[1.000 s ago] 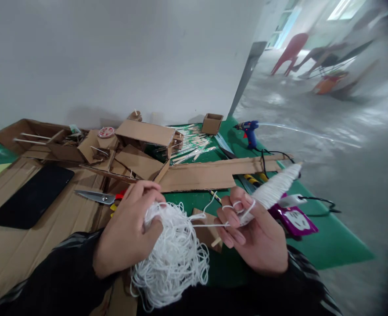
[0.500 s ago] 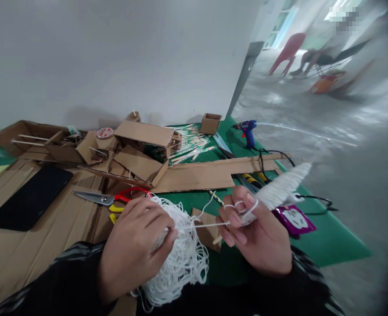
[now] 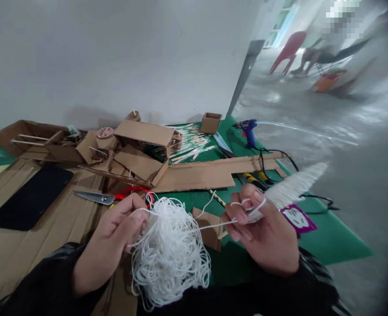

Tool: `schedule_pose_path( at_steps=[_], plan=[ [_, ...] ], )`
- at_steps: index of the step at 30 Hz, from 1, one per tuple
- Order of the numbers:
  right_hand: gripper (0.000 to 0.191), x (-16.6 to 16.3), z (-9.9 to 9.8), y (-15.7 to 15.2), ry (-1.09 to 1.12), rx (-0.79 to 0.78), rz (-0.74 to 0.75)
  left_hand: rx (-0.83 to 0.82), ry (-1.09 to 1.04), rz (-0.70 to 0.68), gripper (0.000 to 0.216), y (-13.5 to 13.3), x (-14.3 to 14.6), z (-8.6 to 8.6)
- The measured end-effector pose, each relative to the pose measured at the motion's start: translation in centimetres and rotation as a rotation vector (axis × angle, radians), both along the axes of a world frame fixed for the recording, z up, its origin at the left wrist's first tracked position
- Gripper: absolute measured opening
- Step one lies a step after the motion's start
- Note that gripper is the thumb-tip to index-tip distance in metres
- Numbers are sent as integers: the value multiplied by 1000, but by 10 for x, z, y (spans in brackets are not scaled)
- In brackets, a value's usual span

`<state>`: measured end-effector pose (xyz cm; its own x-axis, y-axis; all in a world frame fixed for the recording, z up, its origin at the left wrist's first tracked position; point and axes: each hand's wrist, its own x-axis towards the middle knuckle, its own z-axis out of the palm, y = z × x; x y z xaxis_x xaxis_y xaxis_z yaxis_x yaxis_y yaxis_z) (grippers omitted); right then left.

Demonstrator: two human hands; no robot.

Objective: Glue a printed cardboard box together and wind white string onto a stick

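Observation:
A loose tangle of white string [image 3: 169, 252] hangs in front of me over the green table [image 3: 332, 245]. My left hand [image 3: 115, 237] is closed, pinching a strand at the tangle's upper left. My right hand [image 3: 263, 232] is closed round the base of a cone-shaped spool of white string [image 3: 296, 186] that points up and to the right. String is looped over its fingers, and one taut strand runs from them back to the tangle. Both sleeves are black.
Red-handled scissors [image 3: 110, 198] lie beyond my left hand on flat cardboard [image 3: 23, 245]. A black slab [image 3: 29, 197] lies at left. Cardboard boxes and wooden sticks [image 3: 190, 145] crowd the back. A blue glue gun [image 3: 248, 131] with cable and a purple packet [image 3: 299, 219] sit at right.
My left hand has slid left and off the top of the tangle, drawing a strand out. My right hand and the spool have shifted slightly right and up.

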<state>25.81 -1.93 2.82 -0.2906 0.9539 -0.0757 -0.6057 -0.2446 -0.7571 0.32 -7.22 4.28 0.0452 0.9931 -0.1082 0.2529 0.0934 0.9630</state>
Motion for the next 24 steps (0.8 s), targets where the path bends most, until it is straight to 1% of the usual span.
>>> schedule_pose_path(
  at_steps=[2, 3, 4, 5, 6, 7, 9, 10, 11, 12, 13, 14, 17, 19, 21, 24],
  plan=[
    [24, 0, 1, -1, -1, 3, -2, 150, 418, -18, 14, -3, -3, 2],
    [24, 0, 1, -1, 0, 6, 1, 248, 632, -22, 14, -5, -4, 3],
    [25, -1, 2, -2, 2, 6, 6, 353, 809, -28, 24, -6, -5, 5],
    [25, -1, 2, -3, 7, 6, 13, 461, 940, -34, 33, -6, -4, 7],
    [25, -1, 3, -4, 15, 8, 21, 568, 1021, -46, 38, -6, -3, 8],
    [25, -1, 4, -6, 23, 10, 27, 676, 1056, -68, 39, -6, -1, 10],
    [24, -1, 6, -10, 34, 16, 40, 880, 1006, -165, 34, -6, 5, 11],
    [24, -2, 6, -12, 39, 22, 51, 944, 943, -234, 31, -5, 8, 11],
    [24, -2, 7, -14, 41, 29, 64, 969, 870, -311, 29, -4, 11, 10],
    [25, -2, 8, -16, 44, 33, 79, 956, 808, -373, 27, -3, 14, 8],
    [25, -3, 9, -18, 50, 37, 100, 918, 778, -406, 25, -1, 17, 5],
    [25, -4, 9, -20, 58, 34, 124, 868, 793, -411, 24, 0, 18, 2],
    [24, -5, 10, -25, 85, 7, 173, 735, 962, -336, 23, 3, 18, -8],
    [24, -7, 9, -27, 91, -5, 189, 638, 996, -312, 19, 2, 15, -11],
    [25, -8, 9, -28, 88, 0, 192, 550, 956, -305, 8, -1, 12, -11],
    [25, -11, 9, -26, 74, 12, 171, 458, 932, -333, 5, -6, 12, -5]
  ],
)
